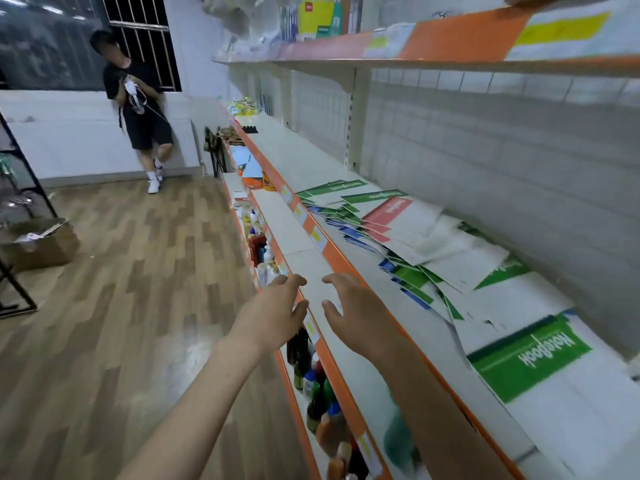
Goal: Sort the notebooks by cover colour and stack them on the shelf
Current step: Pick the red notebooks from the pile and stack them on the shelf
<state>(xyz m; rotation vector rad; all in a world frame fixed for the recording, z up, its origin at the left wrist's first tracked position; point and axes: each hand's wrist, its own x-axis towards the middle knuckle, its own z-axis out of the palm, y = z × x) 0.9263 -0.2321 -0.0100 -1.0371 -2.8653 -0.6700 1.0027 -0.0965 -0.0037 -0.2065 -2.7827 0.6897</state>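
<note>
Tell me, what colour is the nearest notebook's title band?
Green on the nearest notebook, seen from the head view.

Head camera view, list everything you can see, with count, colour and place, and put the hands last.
notebooks: a loose heap, uncountable; green, red and blue bands on white; middle shelf.
middle shelf: one, white with orange edge; runs along the wall.
upper shelf: one, orange edge; holds coloured packs.
bottles: many, mixed colours; lower shelf.
cardboard box: one, brown; floor at left.
person: one, black clothes; far wall.
left hand: open, empty, in front of the shelf edge.
right hand: open, empty, over the shelf edge.
</note>
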